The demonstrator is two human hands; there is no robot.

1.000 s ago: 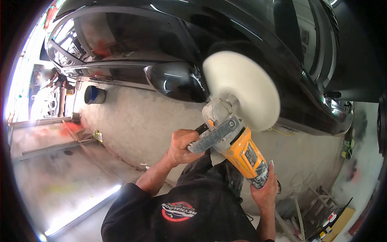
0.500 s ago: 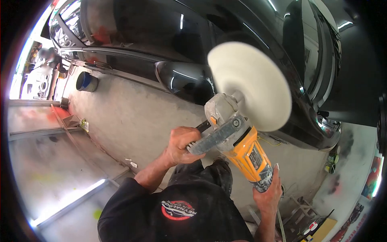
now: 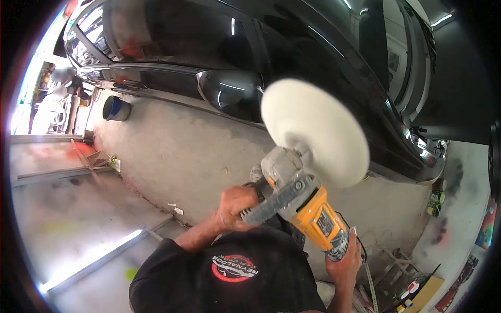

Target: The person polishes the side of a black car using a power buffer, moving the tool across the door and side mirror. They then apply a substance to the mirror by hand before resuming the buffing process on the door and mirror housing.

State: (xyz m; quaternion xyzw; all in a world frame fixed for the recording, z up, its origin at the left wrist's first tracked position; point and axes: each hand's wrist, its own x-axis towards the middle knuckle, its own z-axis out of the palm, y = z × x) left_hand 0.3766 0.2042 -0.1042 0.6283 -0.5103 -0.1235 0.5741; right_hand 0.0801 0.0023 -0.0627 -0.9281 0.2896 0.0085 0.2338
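Note:
A yellow and grey polisher [image 3: 321, 224] is held in front of my chest with both hands. My left hand [image 3: 237, 207] is wrapped round its front handle [image 3: 271, 201], closed. At the rear end of the body, my right hand [image 3: 345, 261] is closed round the housing. The large white polishing pad [image 3: 315, 133] faces the glossy black car [image 3: 318, 57]. In this view the pad overlaps the fender below the windscreen, just right of the side mirror [image 3: 229, 91].
A dark bucket [image 3: 116, 108] stands on the concrete floor [image 3: 172, 146] by the car. Paint-marked panels [image 3: 68, 208] line the left side. A metal stand [image 3: 399, 271] and small cans [image 3: 434, 203] are at the right. Another person [image 3: 70, 81] is far off, upper left.
The polisher and both hands have shifted down and slightly left in view, toward my body. More of the side mirror's surroundings show. Both hands keep their grip.

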